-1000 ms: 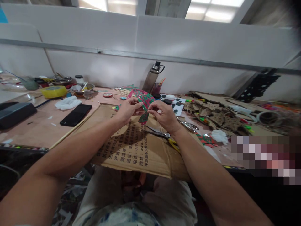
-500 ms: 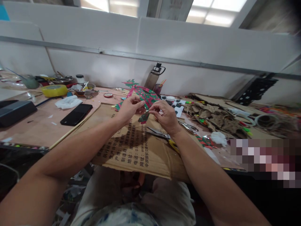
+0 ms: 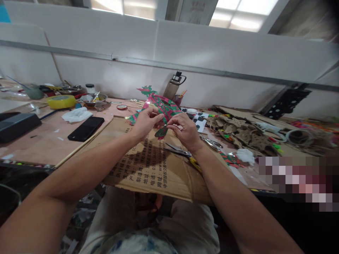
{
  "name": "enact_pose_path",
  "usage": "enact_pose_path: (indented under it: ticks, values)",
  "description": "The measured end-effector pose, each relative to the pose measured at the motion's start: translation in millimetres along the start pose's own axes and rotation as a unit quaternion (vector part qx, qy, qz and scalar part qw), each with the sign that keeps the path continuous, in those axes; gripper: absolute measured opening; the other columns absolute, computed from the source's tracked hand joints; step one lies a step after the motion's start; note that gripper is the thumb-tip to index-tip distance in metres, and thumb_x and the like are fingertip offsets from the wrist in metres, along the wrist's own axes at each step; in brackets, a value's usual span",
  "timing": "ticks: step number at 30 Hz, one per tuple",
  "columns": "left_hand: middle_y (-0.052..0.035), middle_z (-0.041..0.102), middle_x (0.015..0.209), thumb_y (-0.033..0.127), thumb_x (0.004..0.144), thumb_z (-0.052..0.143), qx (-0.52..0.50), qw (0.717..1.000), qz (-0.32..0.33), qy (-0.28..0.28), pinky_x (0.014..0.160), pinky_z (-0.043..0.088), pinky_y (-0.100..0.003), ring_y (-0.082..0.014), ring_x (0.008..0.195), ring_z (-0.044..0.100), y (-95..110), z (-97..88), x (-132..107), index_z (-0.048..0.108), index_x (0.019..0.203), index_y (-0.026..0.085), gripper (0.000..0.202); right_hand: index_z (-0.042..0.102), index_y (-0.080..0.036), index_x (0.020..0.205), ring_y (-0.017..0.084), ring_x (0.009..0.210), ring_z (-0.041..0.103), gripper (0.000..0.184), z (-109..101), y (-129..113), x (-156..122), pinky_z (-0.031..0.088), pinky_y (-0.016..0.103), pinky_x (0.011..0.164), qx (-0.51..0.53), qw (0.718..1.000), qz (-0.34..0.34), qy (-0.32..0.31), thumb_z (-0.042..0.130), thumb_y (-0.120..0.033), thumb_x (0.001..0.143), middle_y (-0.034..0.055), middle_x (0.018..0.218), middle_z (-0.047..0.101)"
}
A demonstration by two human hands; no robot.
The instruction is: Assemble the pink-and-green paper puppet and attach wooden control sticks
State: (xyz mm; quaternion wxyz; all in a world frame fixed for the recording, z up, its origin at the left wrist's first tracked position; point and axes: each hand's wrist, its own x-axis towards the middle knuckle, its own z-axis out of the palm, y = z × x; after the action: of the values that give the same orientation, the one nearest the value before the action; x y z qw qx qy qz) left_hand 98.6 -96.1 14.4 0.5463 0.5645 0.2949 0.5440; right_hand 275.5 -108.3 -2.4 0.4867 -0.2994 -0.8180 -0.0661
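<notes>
A pink and green patterned cut-out (image 3: 165, 107), with jagged ends and small shiny dots, is held above a cardboard sheet (image 3: 127, 155). My left hand (image 3: 148, 121) is closed on its near side, thumb and fingers pinched together. My right hand (image 3: 185, 128) pinches the upper end of a small green and pink leaf-shaped piece (image 3: 161, 132) that hangs below the fingers. Whether this piece joins the larger cut-out is hidden by the hands. Under my right hand lie scissors (image 3: 178, 151) with yellow handles, on the cardboard.
A black phone (image 3: 86, 129), white tissue (image 3: 76, 115) and yellow tape roll (image 3: 61, 101) lie to the left. Behind the hands stands a bottle (image 3: 172, 85). Brown cut-outs (image 3: 241, 132) pile up at the right, with pliers (image 3: 212, 141) nearer the cardboard.
The pink and green cut-out has tilted slightly, and the small leaf-shaped piece has turned a little to the left. Both hands keep their pinch in nearly the same place.
</notes>
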Motion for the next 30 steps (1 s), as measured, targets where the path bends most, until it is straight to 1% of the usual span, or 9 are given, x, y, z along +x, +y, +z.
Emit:
enact_pose_path:
  ticks: [8, 14, 18, 21, 24, 30]
  values:
    - [0.0042, 0.061, 0.06, 0.018, 0.078, 0.067, 0.035, 0.998, 0.048, -0.01, 0.054, 0.05, -0.02, -0.009, 0.055, 0.06, -1.9, -0.9, -0.7, 0.05, 0.077, 0.016, 0.017, 0.063, -0.023, 0.08, 0.023, 0.085, 0.058, 0.017, 0.7, 0.6, 0.1, 0.047, 0.039, 0.078, -0.01, 1.0, 0.007, 0.004, 0.06, -0.037, 0.089, 0.0063, 0.082, 0.063]
    - [0.0049, 0.06, 0.06, 0.019, 0.077, 0.069, 0.069, 0.995, 0.074, -0.014, 0.054, 0.047, -0.017, -0.008, 0.057, 0.06, -2.3, -1.6, -1.1, 0.052, 0.077, 0.017, 0.018, 0.064, -0.023, 0.081, 0.023, 0.084, 0.057, 0.015, 1.0, 0.6, 0.2, 0.046, 0.04, 0.079, -0.029, 0.999, 0.019, 0.0, 0.06, -0.035, 0.089, 0.0058, 0.082, 0.064]
    - [0.0056, 0.058, 0.06, 0.02, 0.075, 0.072, 0.073, 0.994, 0.083, -0.015, 0.053, 0.046, -0.017, -0.007, 0.054, 0.057, -5.1, -1.8, -0.2, 0.051, 0.074, 0.017, 0.021, 0.062, -0.023, 0.08, 0.023, 0.084, 0.056, 0.016, 0.6, -0.5, 0.1, 0.045, 0.039, 0.078, -0.039, 0.999, 0.002, -0.011, 0.058, -0.036, 0.09, 0.0063, 0.082, 0.063]
    - [0.0053, 0.059, 0.061, 0.021, 0.076, 0.07, 0.081, 0.992, 0.096, -0.021, 0.053, 0.048, -0.018, -0.0074, 0.055, 0.057, -5.6, -1.6, -0.8, 0.051, 0.074, 0.017, 0.02, 0.062, -0.023, 0.081, 0.023, 0.085, 0.057, 0.017, 0.3, -1.1, -0.4, 0.045, 0.039, 0.078, -0.039, 0.999, -0.011, -0.015, 0.056, -0.036, 0.091, 0.007, 0.083, 0.064]
    - [0.005, 0.06, 0.062, 0.022, 0.078, 0.068, 0.088, 0.991, 0.094, -0.024, 0.054, 0.049, -0.018, -0.0076, 0.056, 0.058, -4.8, -1.3, -2.1, 0.051, 0.076, 0.017, 0.018, 0.062, -0.023, 0.082, 0.023, 0.086, 0.057, 0.017, 0.2, -1.4, -1.1, 0.045, 0.039, 0.079, -0.038, 0.999, -0.006, -0.016, 0.057, -0.037, 0.091, 0.0069, 0.084, 0.065]
    - [0.0047, 0.06, 0.062, 0.023, 0.077, 0.07, 0.078, 0.993, 0.082, -0.021, 0.054, 0.049, -0.02, -0.0084, 0.054, 0.059, -4.4, -2.4, -1.7, 0.052, 0.077, 0.018, 0.019, 0.062, -0.023, 0.082, 0.023, 0.084, 0.058, 0.018, 1.2, -2.3, -2.0, 0.046, 0.039, 0.076, -0.022, 1.0, 0.004, -0.007, 0.058, -0.038, 0.09, 0.0065, 0.084, 0.066]
